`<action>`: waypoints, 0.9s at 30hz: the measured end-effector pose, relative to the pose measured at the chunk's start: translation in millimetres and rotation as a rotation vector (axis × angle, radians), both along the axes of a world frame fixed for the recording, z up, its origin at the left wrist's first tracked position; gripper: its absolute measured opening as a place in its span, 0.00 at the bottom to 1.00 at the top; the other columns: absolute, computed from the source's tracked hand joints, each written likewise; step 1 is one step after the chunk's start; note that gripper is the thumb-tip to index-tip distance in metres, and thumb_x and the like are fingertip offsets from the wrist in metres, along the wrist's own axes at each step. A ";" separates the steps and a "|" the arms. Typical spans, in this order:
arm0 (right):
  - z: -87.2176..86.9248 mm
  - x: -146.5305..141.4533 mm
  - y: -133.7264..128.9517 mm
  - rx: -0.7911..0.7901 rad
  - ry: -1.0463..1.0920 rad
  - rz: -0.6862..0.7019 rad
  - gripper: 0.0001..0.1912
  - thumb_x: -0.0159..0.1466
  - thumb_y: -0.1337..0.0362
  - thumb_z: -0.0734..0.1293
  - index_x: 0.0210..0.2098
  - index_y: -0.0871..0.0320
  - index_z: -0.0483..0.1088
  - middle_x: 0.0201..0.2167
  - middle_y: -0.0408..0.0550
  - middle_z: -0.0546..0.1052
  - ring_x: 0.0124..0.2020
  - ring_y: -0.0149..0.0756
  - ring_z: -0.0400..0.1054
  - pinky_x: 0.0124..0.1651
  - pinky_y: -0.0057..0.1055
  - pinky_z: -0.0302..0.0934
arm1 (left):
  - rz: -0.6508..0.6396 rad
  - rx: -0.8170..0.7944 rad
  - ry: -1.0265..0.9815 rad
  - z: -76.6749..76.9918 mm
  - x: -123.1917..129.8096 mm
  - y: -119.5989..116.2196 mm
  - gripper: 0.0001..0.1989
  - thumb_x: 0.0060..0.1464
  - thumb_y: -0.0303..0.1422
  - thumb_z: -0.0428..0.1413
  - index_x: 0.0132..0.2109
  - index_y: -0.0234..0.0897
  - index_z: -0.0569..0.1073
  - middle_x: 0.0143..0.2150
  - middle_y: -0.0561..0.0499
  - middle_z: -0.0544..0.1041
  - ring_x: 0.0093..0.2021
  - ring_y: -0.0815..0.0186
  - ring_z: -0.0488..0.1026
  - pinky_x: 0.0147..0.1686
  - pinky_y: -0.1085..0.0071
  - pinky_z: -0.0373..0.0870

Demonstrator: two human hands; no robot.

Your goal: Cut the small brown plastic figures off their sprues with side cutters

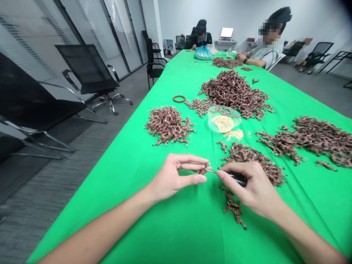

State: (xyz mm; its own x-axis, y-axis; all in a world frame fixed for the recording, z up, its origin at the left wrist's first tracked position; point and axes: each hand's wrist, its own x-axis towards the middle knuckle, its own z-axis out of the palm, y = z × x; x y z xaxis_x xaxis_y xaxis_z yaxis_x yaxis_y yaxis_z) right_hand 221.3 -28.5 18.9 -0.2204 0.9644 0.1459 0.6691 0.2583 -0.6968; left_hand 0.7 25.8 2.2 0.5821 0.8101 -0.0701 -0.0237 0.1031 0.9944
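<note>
The left hand (pixel 176 178) and right hand (pixel 247 187) are held apart, yet they work close together over the green cloth covering the table (pixel 176 234). The left thumb and fingers pinch a small, knobbly brown piece (pixel 204 169), though what it is can't be told from here. The right hand grips a black-handled metal pick (pixel 238 178) like a pen, its thin tip reaching the piece. This looks like good, careful handling: with both hands low and near each other, the short reach should keep the tip steady, and a firm pinch should stop the piece from twisting. Just below the right hand lies a small scatter of brown pieces (pixel 233 207), with a larger pile (pixel 254 161) beside it. Farther up the table, a clear plastic bowl (pixel 223 119) holds pale grains (pixel 222 124), and more grains lie spilled (pixel 233 135) near it. Brown heaps spread on both sides of the bowl (pixel 168 125) (pixel 233 94), and a brown ring (pixel 179 98) lies on the cloth. At the far end, a seated person (pixel 268 51) works at the table's edge, another person (pixel 201 36) sits beyond a blue plastic bag (pixel 203 53), and black office chairs (pixel 88 69) stand along the glass wall.
</note>
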 end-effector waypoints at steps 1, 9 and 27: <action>-0.3 0.3 0.1 0.014 0.000 -0.013 0.12 0.65 0.56 0.66 0.30 0.55 0.74 0.21 0.38 0.72 0.20 0.26 0.62 0.25 0.28 0.52 | 0.010 -0.006 -0.006 -0.4 0.1 0.1 0.20 0.46 0.30 0.69 0.48 0.36 0.79 0.46 0.45 0.83 0.49 0.57 0.80 0.48 0.69 0.77; -4.4 3.2 0.1 0.113 -0.013 -0.063 0.09 0.64 0.58 0.67 0.33 0.55 0.75 0.22 0.37 0.74 0.21 0.25 0.64 0.27 0.27 0.54 | 0.062 -0.086 -0.064 -1.3 0.4 1.6 0.21 0.43 0.28 0.71 0.46 0.37 0.79 0.42 0.48 0.84 0.45 0.60 0.81 0.41 0.75 0.79; -7.8 -2.3 -2.1 0.140 0.004 -0.038 0.08 0.65 0.59 0.67 0.32 0.55 0.74 0.21 0.37 0.72 0.20 0.24 0.62 0.26 0.26 0.53 | 0.040 -0.095 -0.056 -2.7 0.2 -0.6 0.21 0.43 0.29 0.71 0.46 0.38 0.79 0.42 0.49 0.84 0.45 0.60 0.81 0.42 0.75 0.79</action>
State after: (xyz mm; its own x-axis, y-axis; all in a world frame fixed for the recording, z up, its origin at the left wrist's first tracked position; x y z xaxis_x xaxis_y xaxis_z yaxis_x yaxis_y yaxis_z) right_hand 219.0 -30.6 11.1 -0.1837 0.9420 0.2808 0.6776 0.3283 -0.6581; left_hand 0.9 25.2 -0.5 0.5544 0.8242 -0.1157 -0.0853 0.1946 0.9772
